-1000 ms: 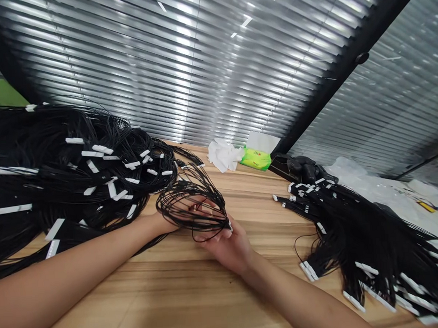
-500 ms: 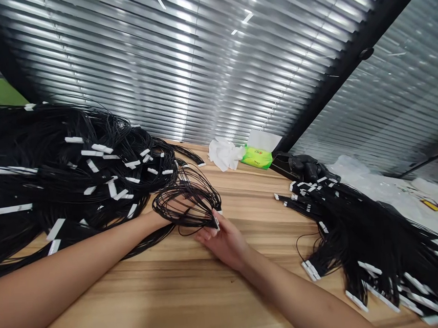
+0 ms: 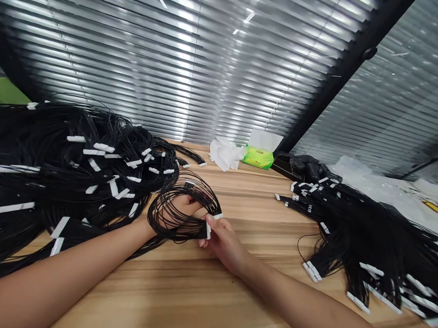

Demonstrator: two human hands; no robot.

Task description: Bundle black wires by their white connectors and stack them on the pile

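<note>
A coiled black wire harness [image 3: 159, 213] with white connectors is held above the table between my two hands. My right hand [image 3: 225, 239] pinches its white end connector [image 3: 208, 230] between thumb and fingers. Another white connector [image 3: 218, 216] of the bundle shows just above my right thumb. My left hand [image 3: 184, 205] reaches through the loop and is closed around the wires, its fingers partly covered by the strands. To the left lies a big heap of similar harnesses [image 3: 110, 189], close to my left forearm.
A second pile of black harnesses [image 3: 369, 229] lies on the right of the wooden table [image 3: 181, 293]. At the back are crumpled white tissue [image 3: 226, 154] and a green tissue pack [image 3: 258, 157], before a blind [image 3: 155, 64]. Clear plastic [image 3: 355, 171] and yellow-blue handled tool [image 3: 432, 205] are far right.
The harness loop has turned and opened a little, so more of my left hand shows inside it. The pinched connector has shifted slightly left and now stands more upright.
</note>
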